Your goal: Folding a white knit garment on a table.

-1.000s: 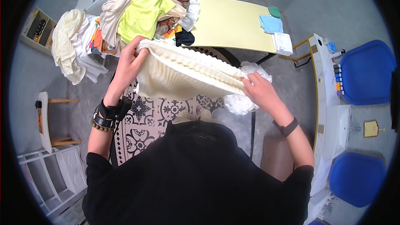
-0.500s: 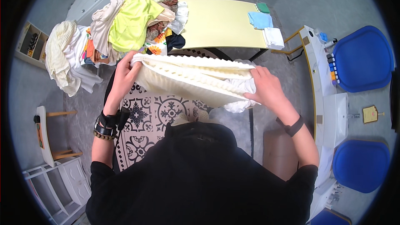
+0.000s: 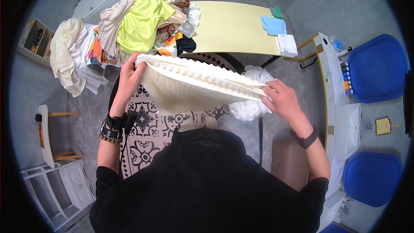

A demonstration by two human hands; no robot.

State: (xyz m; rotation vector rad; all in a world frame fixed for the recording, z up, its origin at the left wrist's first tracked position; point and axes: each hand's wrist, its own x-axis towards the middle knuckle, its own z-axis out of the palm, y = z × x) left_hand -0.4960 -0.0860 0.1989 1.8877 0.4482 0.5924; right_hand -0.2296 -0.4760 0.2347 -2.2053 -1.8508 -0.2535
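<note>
A cream ribbed knit garment (image 3: 185,88) is stretched between my hands, its wavy upper edge pulled taut and its body hanging down. My left hand (image 3: 130,77) is closed on one end of that edge, thumb against fingers. The other end is pinched in my right hand (image 3: 283,100), which sits lower and nearer to me. Behind and below the knit, close to my right hand, lies a crumpled white bundle (image 3: 249,110), partly covered by the garment; I cannot tell what it is.
Ahead stands a pale yellow table (image 3: 228,26) with a heap of clothes (image 3: 142,21) on its left. Folded blue (image 3: 273,25) and white cloths (image 3: 286,45) lie at its right end. A patterned mat (image 3: 144,125) covers the floor; a white counter (image 3: 330,90) runs along the right.
The knit garment's opening has narrowed, with its edges drawn closer together. My right hand has moved slightly down and right, tilting the garment; the left stays about where it was.
</note>
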